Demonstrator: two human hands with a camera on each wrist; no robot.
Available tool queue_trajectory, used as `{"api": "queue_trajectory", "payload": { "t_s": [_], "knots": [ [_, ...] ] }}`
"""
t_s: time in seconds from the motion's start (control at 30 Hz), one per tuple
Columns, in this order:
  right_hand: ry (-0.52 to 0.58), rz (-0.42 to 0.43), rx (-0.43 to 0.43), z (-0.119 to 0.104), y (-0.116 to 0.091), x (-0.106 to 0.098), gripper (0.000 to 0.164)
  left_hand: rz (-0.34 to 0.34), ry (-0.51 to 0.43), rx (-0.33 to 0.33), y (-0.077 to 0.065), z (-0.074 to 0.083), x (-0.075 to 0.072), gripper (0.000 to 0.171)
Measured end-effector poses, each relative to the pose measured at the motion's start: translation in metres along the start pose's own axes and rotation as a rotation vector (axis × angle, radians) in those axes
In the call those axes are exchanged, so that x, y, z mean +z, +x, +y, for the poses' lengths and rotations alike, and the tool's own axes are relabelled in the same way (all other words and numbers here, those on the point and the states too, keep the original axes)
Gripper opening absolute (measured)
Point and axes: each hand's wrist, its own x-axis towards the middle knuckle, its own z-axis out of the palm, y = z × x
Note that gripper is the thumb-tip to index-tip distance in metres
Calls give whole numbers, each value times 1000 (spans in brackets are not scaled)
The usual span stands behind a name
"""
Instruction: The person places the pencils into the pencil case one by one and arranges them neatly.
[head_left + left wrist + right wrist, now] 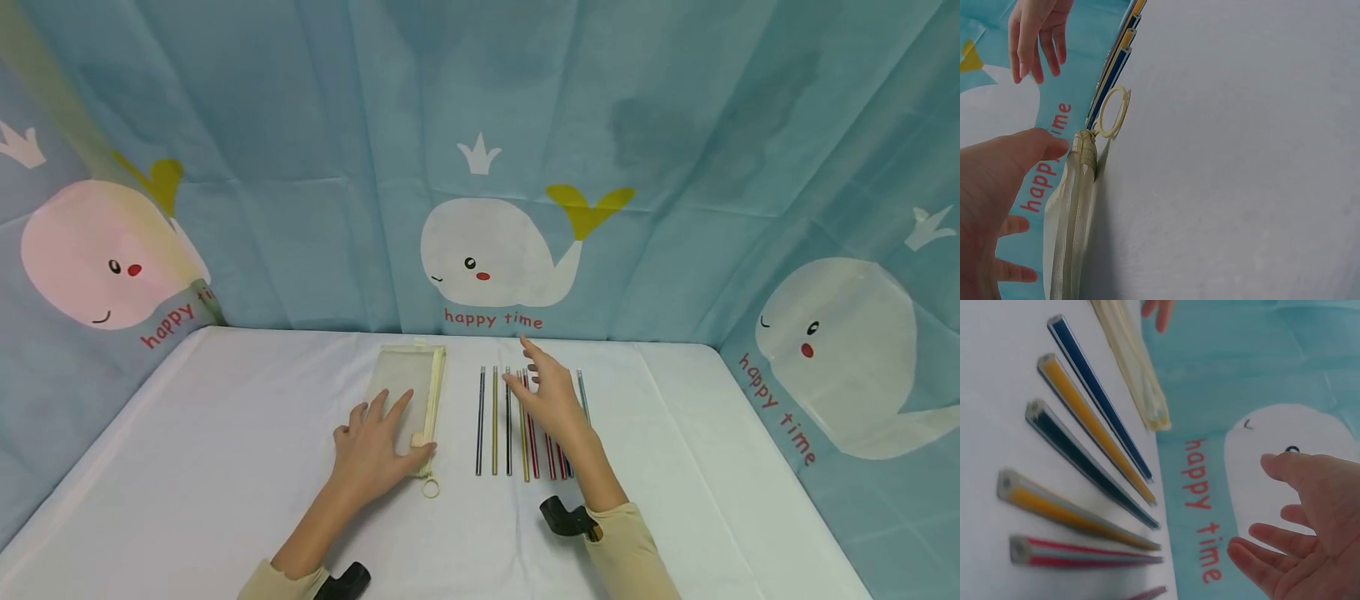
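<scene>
A translucent cream zip pouch [401, 371] lies flat on the table, its zipper along the right side and a ring pull [431, 488] at the near end. Over its lower part my left hand [372, 454] spreads its fingers, thumb beside the zipper. Several pencils lie in a row to the right, among them a blue one [1100, 397], a yellow one [1094, 428] and a dark green one [1091, 462]. My right hand [552, 402] hovers above the right part of the row, fingers loosely extended and holding nothing. It hides parts of the red pencils [532, 437] and those beyond.
A white cloth covers the table [225, 467]. Blue curtains [300, 250] printed with whales stand close behind its back edge and along both sides. Black wrist devices [567, 517] sit at both sleeves.
</scene>
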Motion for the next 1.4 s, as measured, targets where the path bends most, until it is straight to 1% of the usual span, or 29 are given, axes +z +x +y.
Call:
{"api": "queue_trajectory", "payload": {
  "t_s": [0.1,0.23,0.47,0.67,0.83,1.0,1.17,1.3,1.4],
  "knots": [
    [-2,-1,3,-2,1,6,67,7,4,-2,-2,1,0,89],
    [21,-19,33,-3,2,14,64,15,11,0,-4,2,2,87],
    [93,-23,44,-5,3,27,58,37,16,5,-7,4,5,83],
    [117,-49,86,-8,2,36,57,31,30,-9,-8,6,7,84],
    [110,-53,91,-10,1,45,56,23,33,-30,-9,7,8,84],
    [109,-63,125,-10,2,55,57,14,28,-44,-11,10,7,84],
    [51,-57,155,-11,3,62,58,7,25,-53,-12,11,6,85],
    [0,-53,180,-16,3,67,59,-1,28,-61,-12,11,6,86],
    [-16,-52,202,-21,3,69,61,-2,26,-61,-11,12,6,86]
  ]
}}
